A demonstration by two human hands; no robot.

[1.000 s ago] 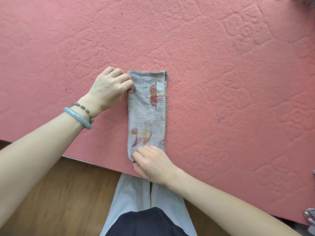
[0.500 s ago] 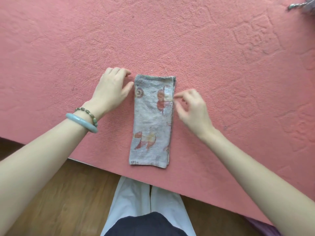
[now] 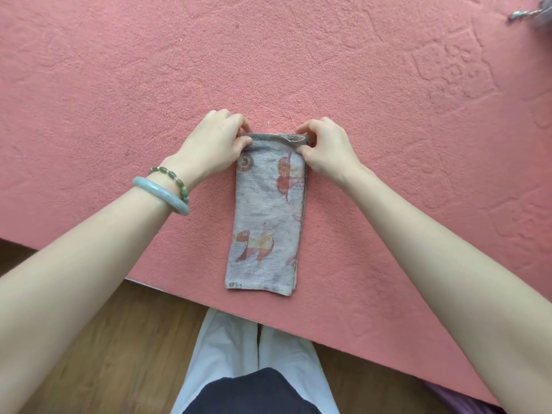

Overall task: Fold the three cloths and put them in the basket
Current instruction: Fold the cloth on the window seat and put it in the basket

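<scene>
A grey cloth [image 3: 267, 216] with faded red and orange prints lies folded into a long narrow strip on the pink surface [image 3: 119, 85], running away from me. My left hand [image 3: 216, 144] pinches its far left corner. My right hand [image 3: 324, 147] pinches its far right corner, and the far edge is lifted slightly off the surface. The near end of the strip lies flat close to the front edge. No basket and no other cloths are in view.
The pink textured surface ends at a front edge [image 3: 179, 297], with wooden floor [image 3: 89, 354] and my legs below it. A small metallic, purplish object [image 3: 528, 13] shows at the top right corner. A purple item [image 3: 448, 401] peeks out at the bottom right.
My right hand went from the cloth's near end up to its far right corner. Both hands now grip the far edge, where before the left only rested beside it.
</scene>
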